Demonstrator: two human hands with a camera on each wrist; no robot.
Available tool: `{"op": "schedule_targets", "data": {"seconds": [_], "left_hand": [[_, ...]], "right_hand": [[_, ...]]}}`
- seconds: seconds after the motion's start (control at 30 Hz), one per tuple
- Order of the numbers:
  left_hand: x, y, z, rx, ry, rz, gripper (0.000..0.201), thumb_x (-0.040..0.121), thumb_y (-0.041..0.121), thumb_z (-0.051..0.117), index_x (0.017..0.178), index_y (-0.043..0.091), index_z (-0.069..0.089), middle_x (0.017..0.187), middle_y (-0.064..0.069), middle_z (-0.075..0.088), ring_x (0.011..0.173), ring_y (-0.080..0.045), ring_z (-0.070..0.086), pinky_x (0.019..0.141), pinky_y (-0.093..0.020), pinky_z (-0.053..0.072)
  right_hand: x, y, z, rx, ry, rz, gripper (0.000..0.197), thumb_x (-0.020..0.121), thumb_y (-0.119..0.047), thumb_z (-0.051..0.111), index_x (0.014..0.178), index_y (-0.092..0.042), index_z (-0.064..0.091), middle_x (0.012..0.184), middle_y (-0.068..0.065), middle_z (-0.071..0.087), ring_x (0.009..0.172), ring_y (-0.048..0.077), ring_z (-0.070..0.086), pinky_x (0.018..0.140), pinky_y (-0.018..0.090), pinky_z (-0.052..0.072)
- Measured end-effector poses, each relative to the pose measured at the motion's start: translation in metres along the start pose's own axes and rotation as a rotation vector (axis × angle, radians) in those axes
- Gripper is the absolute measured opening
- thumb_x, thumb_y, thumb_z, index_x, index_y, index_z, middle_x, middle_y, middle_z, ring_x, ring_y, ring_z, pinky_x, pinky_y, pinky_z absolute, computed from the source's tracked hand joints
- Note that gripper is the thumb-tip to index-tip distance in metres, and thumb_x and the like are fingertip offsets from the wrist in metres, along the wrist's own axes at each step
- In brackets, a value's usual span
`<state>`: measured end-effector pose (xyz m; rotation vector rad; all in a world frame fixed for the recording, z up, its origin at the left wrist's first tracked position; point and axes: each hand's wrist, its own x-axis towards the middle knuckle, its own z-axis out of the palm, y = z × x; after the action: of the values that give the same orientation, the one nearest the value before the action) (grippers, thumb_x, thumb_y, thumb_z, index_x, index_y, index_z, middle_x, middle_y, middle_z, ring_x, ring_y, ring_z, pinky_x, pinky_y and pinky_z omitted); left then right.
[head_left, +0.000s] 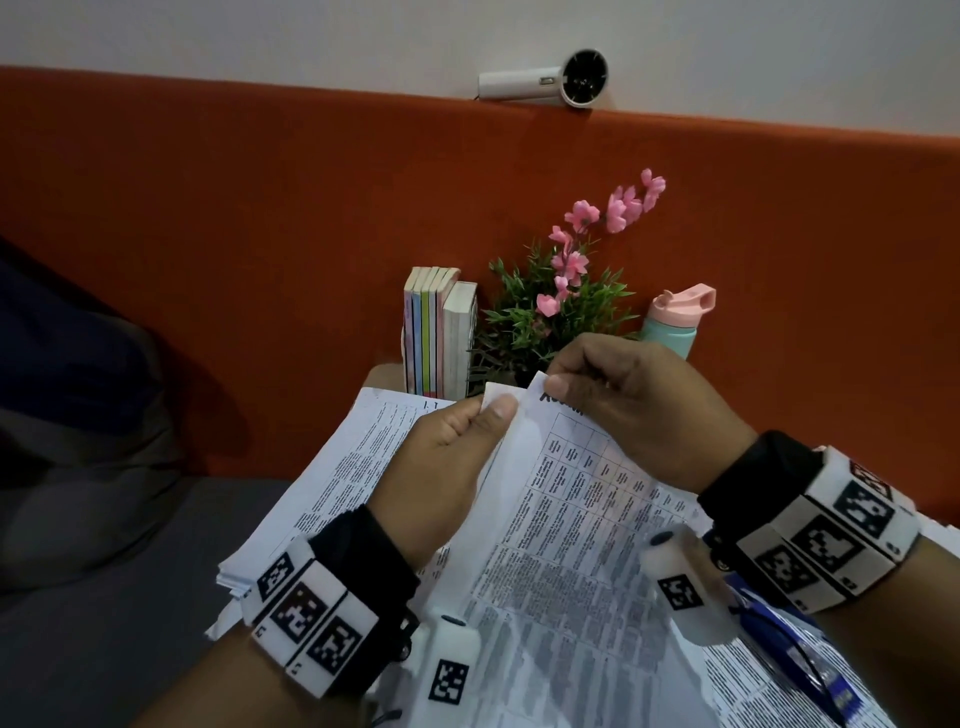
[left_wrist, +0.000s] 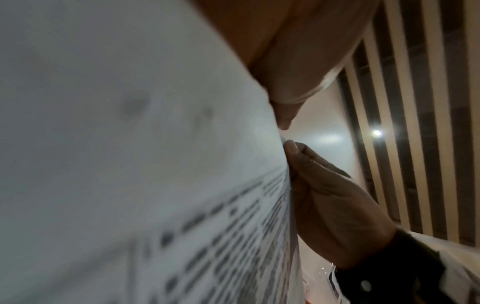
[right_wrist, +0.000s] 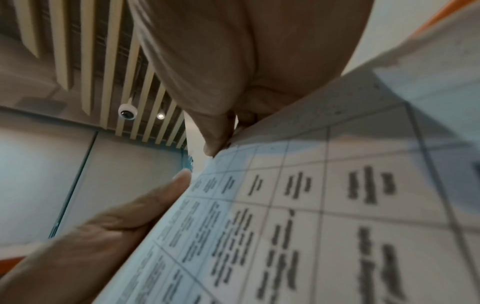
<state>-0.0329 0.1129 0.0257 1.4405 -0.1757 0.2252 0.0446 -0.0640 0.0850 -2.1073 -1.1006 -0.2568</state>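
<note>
- The sheet (head_left: 561, 519), printed with a table, is raised off the papers below. Its long axis runs near to far, and its near end is cut off at the bottom of the frame, under both wrists.
- The stack (head_left: 332, 467) of printed pages fans out to the left, beneath the sheet. What carries it is hidden; only a sliver of tabletop (head_left: 387, 374) shows at its far end.
- The right hand (head_left: 623, 410) pinches the sheet's far edge by the heading, thumb on top and fingers curled behind.
- The left hand (head_left: 441, 457) pinches a blank white flap (head_left: 498, 400) just to the left, thumb on top.
- The two pinches sit side by side on the far edge, almost touching and level with each other, so neither hand is nearer. Any next pull would likely go left and right, across the long axis.
- I cannot tell whether the flap is the same sheet folded over or a second page. The wrist views are too close and blurred to settle it, and the print is unreadable.
</note>
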Motion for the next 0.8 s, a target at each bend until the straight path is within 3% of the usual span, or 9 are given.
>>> {"op": "schedule_targets", "data": {"seconds": [0.1,0.2,0.33,0.47,0.57,0.7,0.77,0.8], "left_hand": [[0.001,0.001,-0.004,-0.026,-0.074,-0.068,0.034,0.097,0.036,0.049,0.105,0.015,0.074,0.106,-0.01,0.076,0.1,-0.026,0.072,0.095,-0.043,0.054],[0.004,0.005,-0.002,-0.007,-0.125,-0.056,0.034,0.095,0.034,0.049,0.108,0.011,0.071,0.107,-0.011,0.076,0.099,-0.023,0.072,0.092,-0.035,0.056],[0.003,0.011,0.0,0.024,-0.146,0.046,0.03,0.096,0.029,0.048,0.115,0.017,0.067,0.109,0.006,0.075,0.111,-0.008,0.066,0.097,-0.022,0.049],[0.002,0.013,0.0,0.057,-0.157,0.07,0.028,0.096,0.028,0.048,0.114,0.018,0.067,0.114,0.002,0.074,0.115,-0.014,0.066,0.104,-0.032,0.048],[0.003,0.012,-0.001,0.107,-0.156,0.09,0.026,0.097,0.028,0.047,0.109,0.019,0.068,0.112,0.0,0.074,0.114,-0.012,0.065,0.102,-0.03,0.048],[0.003,0.014,0.002,0.177,-0.166,0.134,0.024,0.098,0.024,0.044,0.108,0.019,0.066,0.103,0.016,0.072,0.112,0.005,0.061,0.093,-0.009,0.042],[0.004,0.011,0.002,0.202,-0.158,0.14,0.026,0.1,0.025,0.043,0.113,0.017,0.065,0.107,0.013,0.072,0.114,0.002,0.06,0.094,-0.009,0.041],[0.004,0.01,0.002,0.218,-0.142,0.134,0.03,0.101,0.031,0.044,0.114,0.016,0.065,0.108,0.007,0.071,0.112,-0.006,0.063,0.095,-0.014,0.042]], "right_hand": [[0.002,-0.005,0.001,-0.048,0.016,-0.073,0.012,0.093,-0.028,0.063,0.091,-0.018,0.069,0.085,-0.007,0.067,0.079,0.01,0.061,0.068,0.035,0.048],[0.007,-0.009,0.005,-0.135,0.074,-0.181,0.015,0.093,-0.033,0.063,0.094,-0.021,0.073,0.088,-0.013,0.064,0.083,0.006,0.06,0.073,0.045,0.049],[0.011,-0.015,0.005,-0.097,0.107,-0.201,0.011,0.089,-0.027,0.07,0.095,-0.021,0.076,0.088,-0.01,0.065,0.083,0.006,0.062,0.073,0.044,0.052],[0.012,-0.019,0.004,-0.052,0.114,-0.181,0.014,0.086,-0.024,0.073,0.097,-0.019,0.079,0.087,-0.007,0.066,0.083,0.007,0.062,0.073,0.042,0.054],[0.011,-0.016,0.006,-0.053,0.122,-0.165,0.018,0.085,-0.028,0.073,0.101,-0.022,0.078,0.087,-0.01,0.066,0.087,0.008,0.06,0.076,0.047,0.051],[0.009,-0.014,0.008,-0.082,0.106,-0.152,0.025,0.086,-0.04,0.065,0.104,-0.028,0.077,0.089,-0.016,0.063,0.092,0.007,0.057,0.081,0.052,0.048],[0.008,-0.014,0.008,-0.09,0.093,-0.155,0.026,0.088,-0.04,0.063,0.107,-0.028,0.077,0.09,-0.016,0.063,0.093,0.007,0.056,0.082,0.052,0.047],[0.007,-0.014,0.007,-0.091,0.09,-0.156,0.027,0.089,-0.039,0.063,0.11,-0.028,0.075,0.092,-0.015,0.063,0.094,0.008,0.057,0.082,0.051,0.047]]}}
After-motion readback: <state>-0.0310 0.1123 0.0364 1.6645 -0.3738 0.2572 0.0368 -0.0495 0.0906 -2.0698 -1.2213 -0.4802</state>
